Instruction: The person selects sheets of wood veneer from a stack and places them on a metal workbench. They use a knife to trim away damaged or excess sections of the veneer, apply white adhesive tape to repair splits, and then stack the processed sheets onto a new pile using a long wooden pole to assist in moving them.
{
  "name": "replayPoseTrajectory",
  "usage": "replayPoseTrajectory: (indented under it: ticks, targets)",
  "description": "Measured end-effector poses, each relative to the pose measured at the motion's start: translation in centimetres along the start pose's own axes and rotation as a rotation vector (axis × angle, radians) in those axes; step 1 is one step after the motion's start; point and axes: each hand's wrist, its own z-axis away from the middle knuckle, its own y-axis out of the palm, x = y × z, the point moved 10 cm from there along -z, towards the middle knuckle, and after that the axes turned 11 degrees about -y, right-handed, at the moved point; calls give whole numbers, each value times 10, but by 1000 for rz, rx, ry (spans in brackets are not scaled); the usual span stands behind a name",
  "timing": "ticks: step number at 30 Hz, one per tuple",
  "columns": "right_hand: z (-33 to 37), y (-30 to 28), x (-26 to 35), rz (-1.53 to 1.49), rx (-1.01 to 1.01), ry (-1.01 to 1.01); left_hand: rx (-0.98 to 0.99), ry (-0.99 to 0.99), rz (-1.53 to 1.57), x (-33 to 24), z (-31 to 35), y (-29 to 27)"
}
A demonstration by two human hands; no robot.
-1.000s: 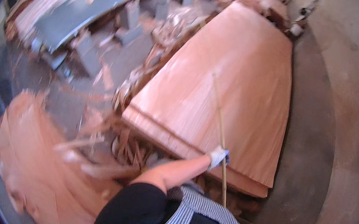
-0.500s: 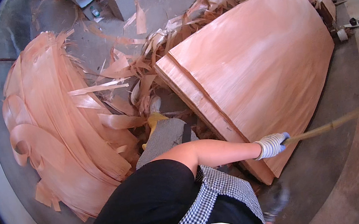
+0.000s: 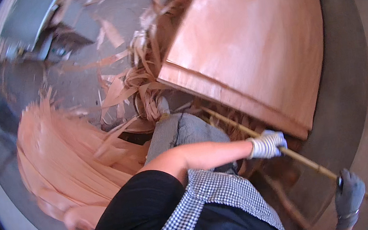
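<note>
A thin bamboo pole (image 3: 304, 161) slants across my front, from beside the veneer stack down to the lower right. My left hand (image 3: 268, 144), in a white-and-blue knit glove, is closed around its middle. Farther down the same pole, my right hand (image 3: 349, 191) in a grey glove grips it too. The pole's upper end lies near the front edge of a thick stack of reddish wood veneer sheets (image 3: 254, 44), above scraps. My left forearm reaches across my checked apron.
On the left spreads a heap of long, loose veneer strips (image 3: 67, 155). Torn veneer scraps (image 3: 142, 88) lie between it and the stack, close to my legs. A blurred grey panel-like object (image 3: 32, 21) stands at the far left. Concrete floor (image 3: 349, 68) runs along the right.
My view has turned, shifting the stack and heap. The pole has swung from pointing right to lying diagonally. My right hand has come up from low beside my body and taken hold of it.
</note>
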Motion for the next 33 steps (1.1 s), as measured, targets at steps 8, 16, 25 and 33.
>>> replayPoseTrajectory:
  ticks: [8, 16, 25, 33]
  targets:
    - [54, 62, 4, -279, 306, 132, 486, -391, -252, 90, 63, -39]
    - [128, 163, -56, -200, 453, 343, -88, -1150, -393, 257, 277, -311]
    - [115, 305, -59, -323, 696, 467, -90, -1552, -366, 293, 501, -338]
    - [73, 362, 9, -410, 797, 389, -88, -1230, -500, 240, 395, -356]
